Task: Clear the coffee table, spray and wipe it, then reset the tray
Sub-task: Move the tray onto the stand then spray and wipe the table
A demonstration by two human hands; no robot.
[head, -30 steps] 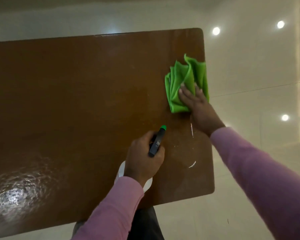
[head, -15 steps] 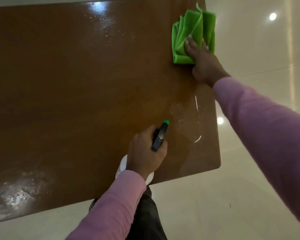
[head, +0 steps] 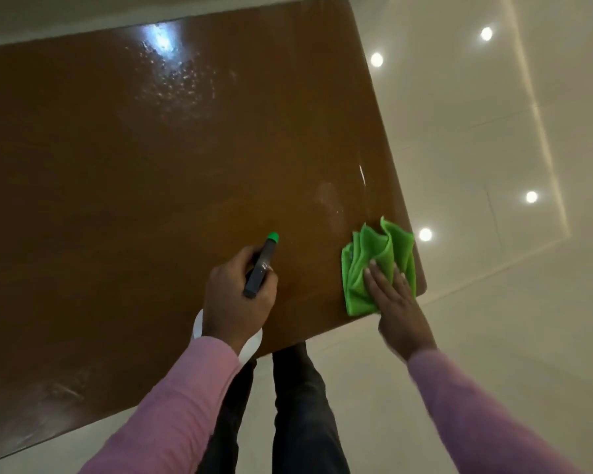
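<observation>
Because the cloth point(head: 377, 268) sits bunched at the near right corner of the coffee table point(head: 151, 186), a further pull toward that corner could drag it off the edge, or push wet spray onto the floor point(head: 476, 319). Its folds could also miss patches and leave streaks. It is bright green, crumpled into about 4 ridges. The right hand point(head: 396, 309) lies on it, fingers flat and spread. Left of the cloth, above the table's near edge, the left hand point(head: 235, 302) is wrapped around a spray bottle point(head: 260, 268), nozzle toward the tabletop. Droplets glint on the table's far side, unwiped.
</observation>
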